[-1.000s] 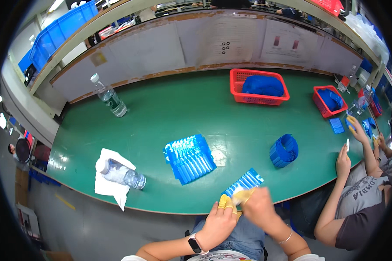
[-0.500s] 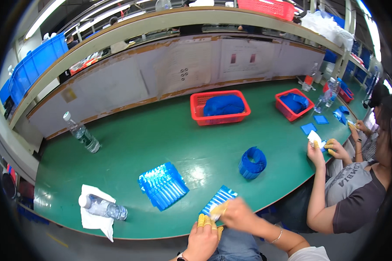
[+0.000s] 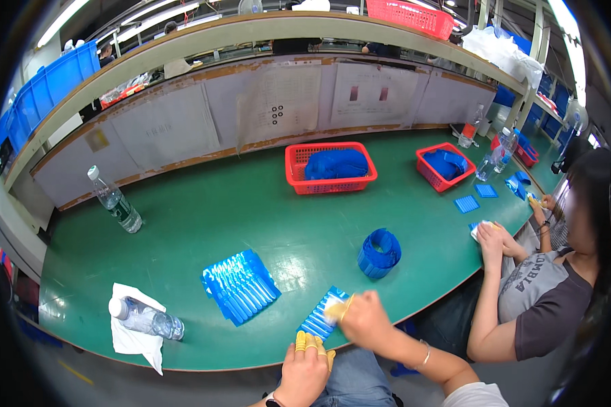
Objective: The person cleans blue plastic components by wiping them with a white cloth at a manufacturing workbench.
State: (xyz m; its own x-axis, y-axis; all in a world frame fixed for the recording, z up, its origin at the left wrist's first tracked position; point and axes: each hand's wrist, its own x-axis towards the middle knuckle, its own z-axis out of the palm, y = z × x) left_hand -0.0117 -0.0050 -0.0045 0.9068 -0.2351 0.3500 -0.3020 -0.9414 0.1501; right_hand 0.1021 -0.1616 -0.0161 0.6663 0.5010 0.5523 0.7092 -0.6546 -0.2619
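A narrow blue ribbed plastic sheet [image 3: 317, 323] lies slantwise at the table's front edge. My left hand [image 3: 307, 370], with yellow finger cots, grips its near end with the fingers close together. Over its far part, my right hand [image 3: 365, 320] is closed on a white wiping cloth [image 3: 334, 309] pressed to the ribs; a yellow cot shows there too, and the hand is slightly blurred. Left of it, a wider blue ribbed sheet [image 3: 241, 286] lies flat. Beyond my right hand stands a rolled blue ribbed strip [image 3: 379, 254].
A capped bottle [image 3: 146, 319] lies on a white cloth [image 3: 137, 344] at front left; another bottle [image 3: 115, 200] stands farther back. Red baskets [image 3: 330, 186] [image 3: 445, 178] hold blue pieces. At right a co-worker [image 3: 543, 298] handles a white cloth, near small blue sheets [image 3: 466, 204].
The view has shifted slightly, so the table's things sit a little farther left. My right hand stays over the blue sheet with the cloth. The co-worker's hands have come together.
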